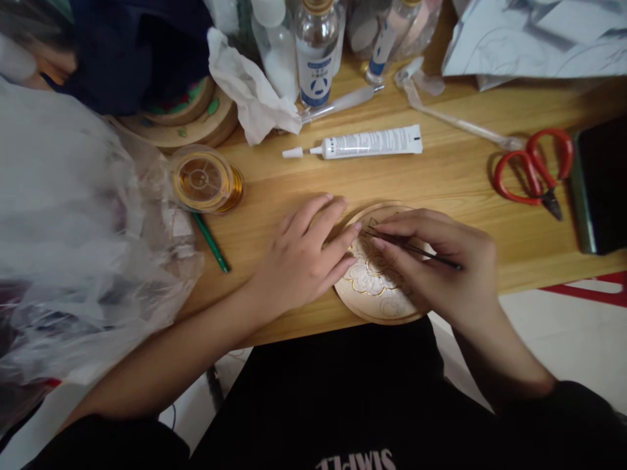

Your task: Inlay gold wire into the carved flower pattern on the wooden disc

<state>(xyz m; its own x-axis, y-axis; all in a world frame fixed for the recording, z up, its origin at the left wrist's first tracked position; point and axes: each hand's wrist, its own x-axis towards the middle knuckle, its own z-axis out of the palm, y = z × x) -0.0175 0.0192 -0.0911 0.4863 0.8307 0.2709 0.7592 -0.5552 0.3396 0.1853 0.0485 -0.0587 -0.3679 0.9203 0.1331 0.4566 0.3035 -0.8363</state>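
Note:
A round wooden disc (357, 303) lies at the table's front edge, with a drawn pattern partly outlined in thin gold wire (367, 289). My right hand (435, 254) pinches dark tweezers (416, 249), their tips down near the upper part of the disc. Whether the tips hold any wire is too small to tell. My left hand (308, 254) lies flat with fingers stretched out, some fingertips on the disc's left rim and the rest over the table. Above the hands lies a white glue tube (372, 142), its nozzle pointing left.
A spool of gold wire (206, 179) and a green pencil (211, 243) are at left, beside a plastic bag (73, 228). Bottles (316, 55) and a crumpled tissue (249, 91) stand behind. Red-handled cutters (533, 171) and a dark phone-like device (602, 189) lie at right.

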